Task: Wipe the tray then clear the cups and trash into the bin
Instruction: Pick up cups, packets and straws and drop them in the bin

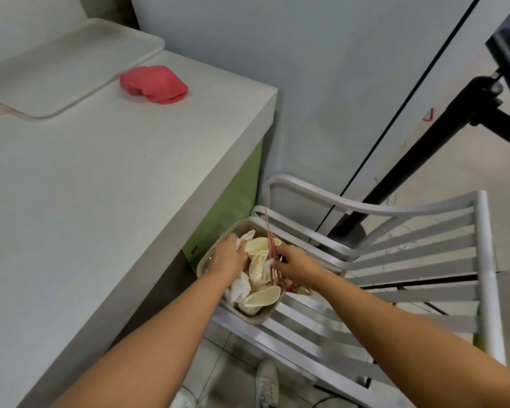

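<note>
My right hand (295, 264) gripping red straws (269, 240), upright in the bin (257, 319), left hand (228, 256) on napkins (241, 285), grip unclear

Even, diffuse light is filling the scene, moderately bright with a cool grey-green cast; the white table (100, 178) is reading flat and matte, and only a faint soft shadow is sitting under the red cloth (155, 85). Wide-angle distortion is bending straight lines toward the edges (the table's edge and the chair (409, 260) slats are bowing visibly). Fine detail is smearing throughout, and the lower corners are looking soft and stretched.
</note>
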`<state>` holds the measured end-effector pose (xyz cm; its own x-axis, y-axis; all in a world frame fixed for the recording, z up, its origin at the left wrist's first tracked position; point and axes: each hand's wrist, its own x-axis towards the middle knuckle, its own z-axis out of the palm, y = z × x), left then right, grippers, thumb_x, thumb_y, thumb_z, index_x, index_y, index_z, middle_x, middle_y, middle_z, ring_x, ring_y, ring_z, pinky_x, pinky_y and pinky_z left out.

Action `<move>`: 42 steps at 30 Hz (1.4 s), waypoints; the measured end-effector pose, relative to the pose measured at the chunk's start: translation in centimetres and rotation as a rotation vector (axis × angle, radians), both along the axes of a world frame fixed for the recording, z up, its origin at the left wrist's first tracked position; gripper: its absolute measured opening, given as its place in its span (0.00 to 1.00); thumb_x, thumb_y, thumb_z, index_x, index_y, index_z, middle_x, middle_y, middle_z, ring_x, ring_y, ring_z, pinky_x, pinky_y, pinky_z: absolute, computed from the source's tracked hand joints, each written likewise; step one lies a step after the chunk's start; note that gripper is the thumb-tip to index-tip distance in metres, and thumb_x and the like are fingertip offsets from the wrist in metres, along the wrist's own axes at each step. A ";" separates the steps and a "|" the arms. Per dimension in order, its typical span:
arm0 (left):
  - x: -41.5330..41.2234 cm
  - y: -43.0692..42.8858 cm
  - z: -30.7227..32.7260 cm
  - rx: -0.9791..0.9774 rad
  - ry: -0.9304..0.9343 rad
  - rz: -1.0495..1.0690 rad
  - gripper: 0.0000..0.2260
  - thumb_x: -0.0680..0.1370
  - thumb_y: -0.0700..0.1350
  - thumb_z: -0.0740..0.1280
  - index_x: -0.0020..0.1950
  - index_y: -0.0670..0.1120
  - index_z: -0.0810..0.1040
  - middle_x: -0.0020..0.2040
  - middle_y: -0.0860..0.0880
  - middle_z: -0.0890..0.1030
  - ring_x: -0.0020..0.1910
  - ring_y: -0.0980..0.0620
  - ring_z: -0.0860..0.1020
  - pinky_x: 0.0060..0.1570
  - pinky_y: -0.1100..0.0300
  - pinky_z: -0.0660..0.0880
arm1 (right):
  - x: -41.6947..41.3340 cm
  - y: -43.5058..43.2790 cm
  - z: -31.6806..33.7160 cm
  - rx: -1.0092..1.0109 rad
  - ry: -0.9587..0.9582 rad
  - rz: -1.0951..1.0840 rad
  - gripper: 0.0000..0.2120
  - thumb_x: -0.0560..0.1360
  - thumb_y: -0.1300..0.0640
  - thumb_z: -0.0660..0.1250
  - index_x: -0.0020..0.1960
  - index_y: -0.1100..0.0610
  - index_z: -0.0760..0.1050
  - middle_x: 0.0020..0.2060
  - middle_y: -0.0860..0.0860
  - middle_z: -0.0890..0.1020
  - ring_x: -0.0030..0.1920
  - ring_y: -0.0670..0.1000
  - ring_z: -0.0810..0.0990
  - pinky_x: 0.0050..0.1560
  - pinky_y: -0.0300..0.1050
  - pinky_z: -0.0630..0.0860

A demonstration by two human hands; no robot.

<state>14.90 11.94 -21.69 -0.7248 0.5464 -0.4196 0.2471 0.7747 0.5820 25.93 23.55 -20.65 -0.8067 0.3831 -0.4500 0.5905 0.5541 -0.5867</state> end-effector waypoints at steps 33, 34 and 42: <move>-0.4 -2.7 -1.7 0.119 -0.232 0.076 0.18 0.81 0.47 0.58 0.70 0.43 0.68 0.69 0.44 0.71 0.68 0.46 0.69 0.66 0.54 0.66 | -1.9 2.8 0.3 -0.081 -0.131 0.275 0.23 0.68 0.67 0.66 0.61 0.54 0.71 0.47 0.51 0.72 0.47 0.51 0.73 0.40 0.37 0.70; -0.4 -2.6 -1.6 0.126 -0.222 0.076 0.18 0.81 0.46 0.58 0.70 0.43 0.68 0.69 0.44 0.71 0.67 0.46 0.70 0.65 0.54 0.67 | -2.2 2.9 1.0 -0.093 -0.100 0.252 0.22 0.68 0.68 0.65 0.60 0.56 0.71 0.47 0.52 0.72 0.45 0.50 0.72 0.39 0.37 0.70; 0.7 -2.0 2.2 0.462 -0.185 0.068 0.12 0.77 0.39 0.63 0.60 0.44 0.77 0.59 0.47 0.77 0.58 0.51 0.76 0.58 0.61 0.71 | -4.5 0.9 4.0 -0.559 0.431 -0.340 0.09 0.74 0.71 0.60 0.46 0.59 0.72 0.29 0.49 0.70 0.21 0.40 0.67 0.23 0.34 0.63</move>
